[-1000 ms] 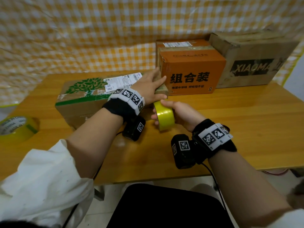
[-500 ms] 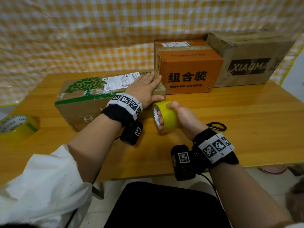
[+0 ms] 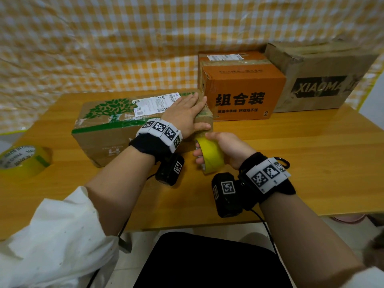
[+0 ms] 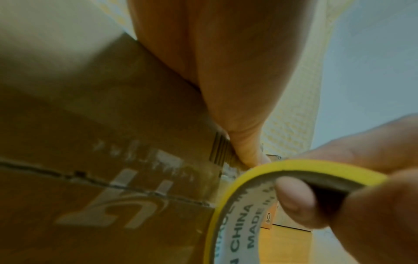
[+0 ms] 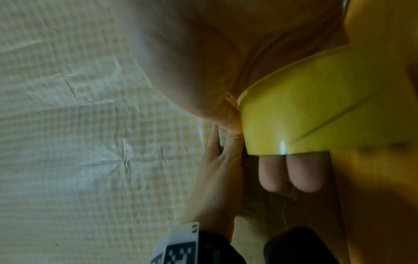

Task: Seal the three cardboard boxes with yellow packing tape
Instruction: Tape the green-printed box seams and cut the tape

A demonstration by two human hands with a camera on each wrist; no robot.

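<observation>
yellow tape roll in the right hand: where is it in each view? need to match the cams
Head: yellow tape roll centre, held by the right hand at the tree-print box corner.
Left wrist: lower right, core print facing the camera.
Right wrist: right of centre.
Shared landmark: left hand on the box.

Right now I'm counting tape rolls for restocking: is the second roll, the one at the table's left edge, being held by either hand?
No, the second tape roll lies alone on the table, away from both hands.

"XIAOMA" on brown box [image 3: 315, 80]
</observation>
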